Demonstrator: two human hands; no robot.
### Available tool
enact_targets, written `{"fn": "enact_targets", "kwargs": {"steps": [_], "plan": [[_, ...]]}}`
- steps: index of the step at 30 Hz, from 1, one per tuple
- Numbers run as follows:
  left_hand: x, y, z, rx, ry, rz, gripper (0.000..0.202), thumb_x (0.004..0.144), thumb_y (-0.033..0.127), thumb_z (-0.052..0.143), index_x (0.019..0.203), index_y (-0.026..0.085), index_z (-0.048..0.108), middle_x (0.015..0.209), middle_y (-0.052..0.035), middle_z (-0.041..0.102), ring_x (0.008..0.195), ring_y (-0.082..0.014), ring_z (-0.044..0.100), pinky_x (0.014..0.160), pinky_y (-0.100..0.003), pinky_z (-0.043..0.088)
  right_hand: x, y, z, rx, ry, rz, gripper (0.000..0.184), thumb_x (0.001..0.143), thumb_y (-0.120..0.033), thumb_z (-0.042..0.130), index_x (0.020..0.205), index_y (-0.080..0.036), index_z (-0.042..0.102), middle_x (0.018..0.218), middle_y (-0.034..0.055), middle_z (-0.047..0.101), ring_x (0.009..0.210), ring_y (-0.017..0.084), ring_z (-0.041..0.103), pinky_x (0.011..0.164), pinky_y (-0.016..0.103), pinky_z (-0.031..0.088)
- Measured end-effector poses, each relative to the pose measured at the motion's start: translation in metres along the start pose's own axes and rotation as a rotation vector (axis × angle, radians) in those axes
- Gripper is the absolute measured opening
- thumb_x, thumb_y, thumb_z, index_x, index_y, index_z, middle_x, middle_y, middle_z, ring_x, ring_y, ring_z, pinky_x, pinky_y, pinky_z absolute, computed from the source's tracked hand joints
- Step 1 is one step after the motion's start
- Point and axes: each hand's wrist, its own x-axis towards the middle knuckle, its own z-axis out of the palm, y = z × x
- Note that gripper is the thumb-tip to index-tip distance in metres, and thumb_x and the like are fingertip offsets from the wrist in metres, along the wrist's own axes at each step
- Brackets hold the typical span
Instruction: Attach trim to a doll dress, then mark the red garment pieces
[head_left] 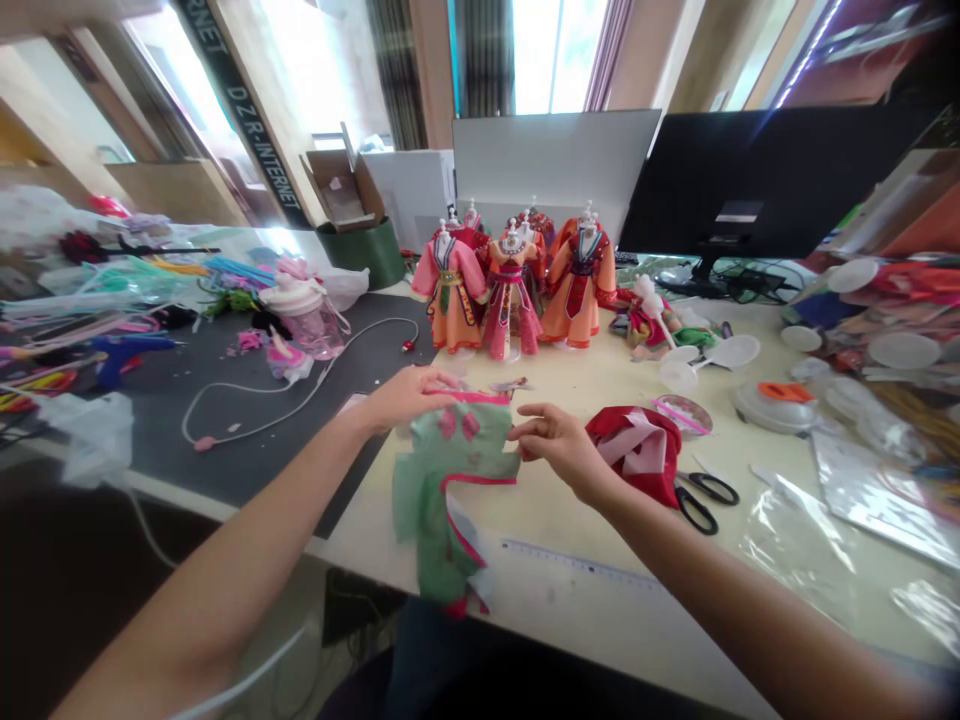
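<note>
A small green doll garment point(435, 500) with red trim and pink flower motifs hangs spread over the front of the table, its lower end at the table edge. My left hand point(405, 397) pinches its upper left edge, the fingertips partly behind the cloth. At its right edge, the fingers of my right hand point(559, 445) are curled, thumb and forefinger closed on the fabric's side. Right of that hand lies a bundle of red and pink cloth point(637, 450), with black-handled scissors point(705, 498) against it. A clear ruler point(577, 562) lies below the hands.
Several dressed doll forms point(514, 290) stand at the back before a monitor point(555, 165). On the dark mat point(225, 450) at left are a white cable point(307, 400), a pink cup point(311, 315) and a blue glue gun point(124, 355). Plastic bags point(802, 540) lie at right.
</note>
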Motion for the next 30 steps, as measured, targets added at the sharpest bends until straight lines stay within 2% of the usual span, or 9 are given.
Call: {"fn": "enact_targets", "kwargs": {"steps": [4,8,11,13,17,20,24,27,30], "plan": [[0.012,-0.021,0.003,0.443,0.104,-0.011,0.044,0.077,0.053,0.055,0.1,0.018,0.066,0.076,-0.0027,0.068,0.066,-0.018,0.062,0.057,-0.023,0.042,0.006,0.02,-0.01,-0.078,0.009,0.004,0.029,0.071,-0.017,0.057,0.1,-0.018,0.052,0.079,0.0036,0.068,0.06,0.012,0.062,0.063,0.032,0.053],[0.021,-0.031,-0.002,0.616,0.16,-0.061,0.056,0.074,0.061,0.052,0.11,0.019,0.063,0.082,-0.0049,0.069,0.075,-0.0228,0.063,0.064,-0.026,0.042,-0.009,0.025,-0.025,-0.192,-0.012,-0.024,0.025,0.073,-0.022,0.06,0.097,-0.018,0.057,0.081,0.0043,0.068,0.069,0.016,0.064,0.07,0.036,0.054],[0.024,-0.035,-0.005,0.68,0.194,-0.086,0.065,0.075,0.062,0.05,0.121,0.016,0.055,0.104,-0.0117,0.067,0.092,-0.0299,0.061,0.077,-0.033,0.043,-0.038,0.023,-0.041,-0.34,-0.077,-0.047,0.023,0.073,-0.022,0.062,0.097,-0.021,0.062,0.085,0.0042,0.07,0.078,0.019,0.065,0.073,0.036,0.053],[0.025,-0.037,-0.006,0.761,0.256,-0.042,0.062,0.077,0.057,0.05,0.124,0.016,0.052,0.121,-0.0149,0.06,0.11,-0.0336,0.053,0.091,-0.04,0.037,-0.057,0.019,-0.058,-0.583,-0.129,-0.107,0.02,0.08,-0.025,0.057,0.099,-0.024,0.064,0.091,0.0036,0.071,0.081,0.019,0.066,0.074,0.036,0.052],[0.022,-0.028,0.005,0.929,0.467,0.171,0.05,0.082,0.046,0.051,0.122,0.017,0.053,0.131,-0.0141,0.053,0.122,-0.0309,0.045,0.105,-0.044,0.025,-0.076,0.011,-0.105,-0.843,0.188,-0.226,0.017,0.084,-0.029,0.051,0.092,-0.024,0.065,0.092,0.0037,0.07,0.081,0.02,0.065,0.073,0.036,0.051],[0.025,-0.006,0.034,0.835,0.395,0.325,0.041,0.085,0.042,0.049,0.116,0.016,0.059,0.12,-0.0114,0.062,0.114,-0.0277,0.053,0.102,-0.041,0.031,-0.068,0.011,-0.138,-1.004,0.488,-0.253,0.026,0.082,-0.036,0.054,0.102,-0.022,0.063,0.096,0.0076,0.069,0.084,0.024,0.065,0.071,0.038,0.05],[0.047,0.027,0.104,0.631,0.068,0.518,0.035,0.085,0.032,0.051,0.111,0.012,0.062,0.115,-0.0139,0.064,0.111,-0.0288,0.056,0.098,-0.042,0.037,-0.05,0.023,-0.15,-1.206,0.444,-0.313,0.019,0.08,-0.028,0.052,0.091,-0.019,0.064,0.082,0.0074,0.069,0.074,0.023,0.063,0.063,0.036,0.047],[0.074,0.042,0.157,0.589,-0.011,0.577,0.028,0.082,0.028,0.054,0.105,0.016,0.063,0.114,-0.0109,0.065,0.107,-0.0246,0.058,0.095,-0.036,0.041,-0.046,0.029,-0.137,-1.218,0.403,-0.392,0.017,0.082,-0.021,0.047,0.085,-0.02,0.064,0.08,0.0065,0.067,0.077,0.022,0.061,0.069,0.036,0.048],[0.096,0.049,0.183,0.543,-0.022,0.588,0.017,0.08,0.017,0.051,0.085,0.016,0.067,0.092,-0.0087,0.069,0.091,-0.0226,0.063,0.086,-0.034,0.046,-0.056,0.027,-0.126,-1.235,0.37,-0.476,0.018,0.084,-0.02,0.045,0.084,-0.019,0.063,0.081,0.0081,0.066,0.082,0.023,0.059,0.078,0.039,0.047]]}}
